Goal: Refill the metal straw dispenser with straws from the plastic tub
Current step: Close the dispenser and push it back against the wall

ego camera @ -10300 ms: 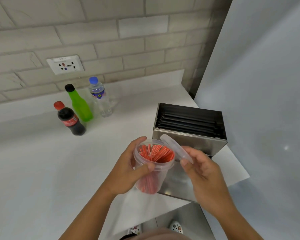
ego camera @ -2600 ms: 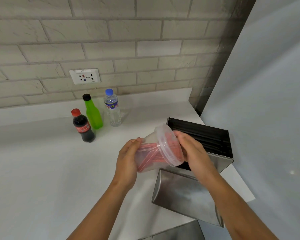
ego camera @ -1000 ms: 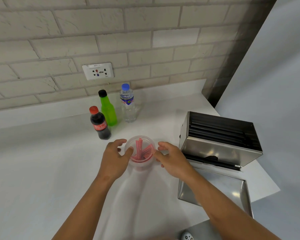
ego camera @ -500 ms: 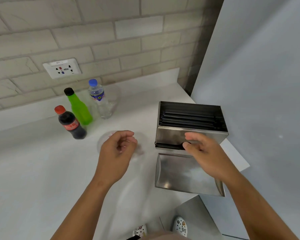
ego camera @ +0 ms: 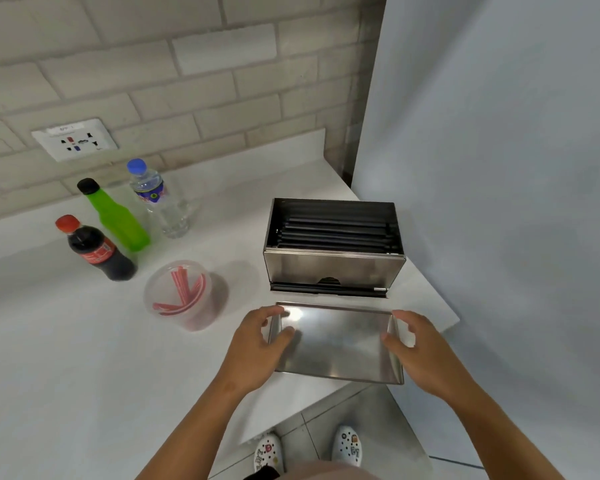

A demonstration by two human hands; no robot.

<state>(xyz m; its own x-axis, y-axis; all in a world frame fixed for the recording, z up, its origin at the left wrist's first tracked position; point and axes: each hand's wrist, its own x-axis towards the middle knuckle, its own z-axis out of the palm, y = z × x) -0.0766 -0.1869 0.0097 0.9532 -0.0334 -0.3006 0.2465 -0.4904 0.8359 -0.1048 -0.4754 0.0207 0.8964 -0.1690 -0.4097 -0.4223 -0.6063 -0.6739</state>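
Nearest the camera, two shoes (ego camera: 347, 445) stand on the tiled floor below the counter (ego camera: 66, 358) edge. Both forearms reach forward over the white counter to a flat steel lid (ego camera: 336, 342) lying at its near right corner, part of it past the edge. The left hand (ego camera: 257, 344) is at the lid's left end, fingers spread and curled over the rim with the thumb on the lid's surface. The right hand (ego camera: 420, 351) is at the lid's right end, fingers loosely spread and curved round the rim, thumb on the inner edge; whether it presses the metal cannot be told.

Just beyond the lid stands the dispenser (ego camera: 333, 268), a steel box with its top open; dark straws (ego camera: 333, 230) lie lengthwise inside, and one dark straw rests in the slot at the foot of its front face. To the left of the dispenser, well apart from it, the tub (ego camera: 184, 296) stands upright on the counter with its clear cover on, a few red straws (ego camera: 184, 292) leaning inside.

Farther left and back stand three bottles close together: a cola bottle (ego camera: 94, 249) with a red cap, a green bottle (ego camera: 116, 216) with a black cap, and a water bottle (ego camera: 156, 199) with a blue cap. Behind them a socket (ego camera: 73, 140) is set in the brick wall (ego camera: 187, 64). A plain grey panel (ego camera: 499, 150) fills the right side.
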